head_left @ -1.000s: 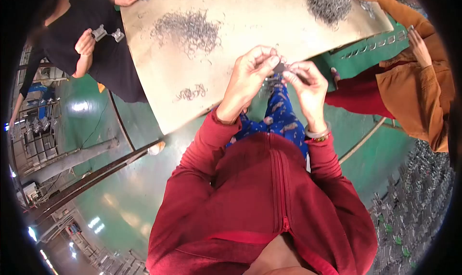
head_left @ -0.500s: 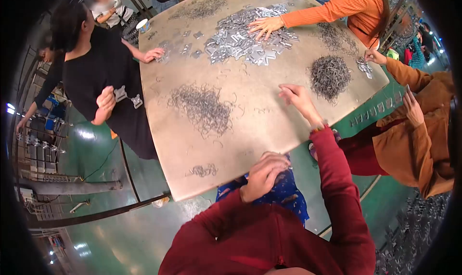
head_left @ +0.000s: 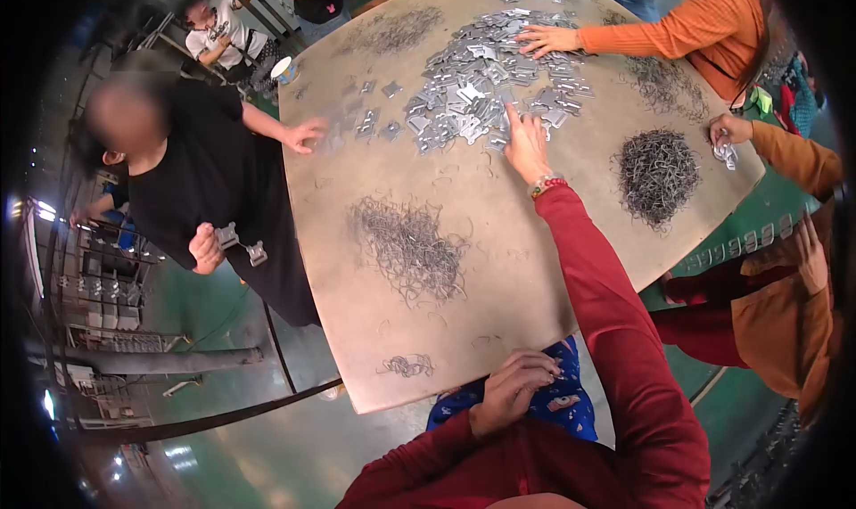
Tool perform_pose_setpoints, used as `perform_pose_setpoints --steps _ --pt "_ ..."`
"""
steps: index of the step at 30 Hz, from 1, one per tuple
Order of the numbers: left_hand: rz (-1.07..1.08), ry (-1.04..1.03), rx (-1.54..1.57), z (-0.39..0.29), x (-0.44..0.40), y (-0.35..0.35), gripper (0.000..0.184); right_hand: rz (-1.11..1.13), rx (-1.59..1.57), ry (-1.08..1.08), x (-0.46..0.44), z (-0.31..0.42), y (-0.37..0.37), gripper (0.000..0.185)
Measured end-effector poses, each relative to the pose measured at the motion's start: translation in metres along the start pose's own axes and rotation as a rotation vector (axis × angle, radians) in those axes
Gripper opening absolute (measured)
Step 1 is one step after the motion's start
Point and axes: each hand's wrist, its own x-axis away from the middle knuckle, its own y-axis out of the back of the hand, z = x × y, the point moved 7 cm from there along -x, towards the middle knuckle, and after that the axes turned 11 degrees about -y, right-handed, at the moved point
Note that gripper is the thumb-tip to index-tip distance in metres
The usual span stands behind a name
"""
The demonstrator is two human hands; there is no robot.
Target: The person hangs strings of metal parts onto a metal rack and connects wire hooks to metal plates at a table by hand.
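Observation:
My right hand [head_left: 528, 146] reaches over the table to the near edge of a pile of flat metal plates [head_left: 464, 86]. Its index finger is stretched out onto the plates, with nothing visible in its grasp. Close to my body, at the table's front edge, my left hand [head_left: 515, 391] is curled, fingers bent together; whatever may be in them is hidden. A heap of thin bent wire hooks [head_left: 410, 250] lies left of my right arm, and a denser heap of hooks [head_left: 660, 177] lies to its right.
The table [head_left: 508, 304] has a small cluster of hooks [head_left: 408, 365] near its front left corner. A co-worker in black holds linked plates [head_left: 241, 242] at the left. An orange sleeve [head_left: 669, 38] reaches to the pile's far side. A paper cup [head_left: 283, 69] stands at the left edge.
My right hand has moved forward and left, from above the table's middle to the plate pile. My left hand stays curled near the edge. The orange-sleeved hand has shifted toward the pile's far right.

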Motion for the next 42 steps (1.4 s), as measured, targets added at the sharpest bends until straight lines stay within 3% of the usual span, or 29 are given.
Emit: perform_pose_setpoints --steps 3,4,6,8,11,19,32,36,37,38,42 --pt "-0.034 -0.020 0.034 -0.009 0.000 -0.001 0.006 0.111 -0.494 -0.058 0.028 -0.003 0.035 0.076" --pt "-0.045 -0.018 0.053 -0.010 0.003 -0.003 0.006 0.113 -0.473 -0.095 0.041 -0.011 0.046 0.073" --pt "-0.101 0.032 0.100 -0.006 0.016 -0.007 0.006 0.309 -1.030 -0.208 0.079 -0.018 0.071 0.067" --pt "-0.174 0.092 0.188 -0.003 0.024 -0.010 0.007 0.426 -1.290 -0.284 0.121 -0.029 0.097 0.055" --pt "-0.212 0.104 0.268 -0.009 0.015 -0.011 0.004 0.464 -1.317 -0.437 0.184 -0.038 0.142 0.054" --pt "-0.205 0.158 0.343 -0.006 0.018 -0.021 0.007 0.558 -1.308 -0.391 0.269 -0.022 0.214 0.058" --pt "-0.154 0.180 0.230 0.001 0.028 -0.027 0.005 0.521 -1.434 -0.402 0.284 -0.009 0.245 0.060" --pt "-0.122 0.148 0.171 0.000 0.032 -0.024 0.006 0.408 -1.292 -0.347 0.279 -0.018 0.242 0.059" --pt "-0.095 0.139 0.162 -0.003 0.033 -0.024 0.007 0.436 -1.282 -0.366 0.279 -0.019 0.237 0.059" --pt "-0.067 0.263 0.176 -0.003 0.030 -0.025 0.008 0.459 -1.273 -0.385 0.277 -0.019 0.234 0.058" --pt "-0.083 0.249 0.207 0.004 0.023 -0.029 0.010 0.486 -1.273 -0.388 0.275 -0.018 0.233 0.057"
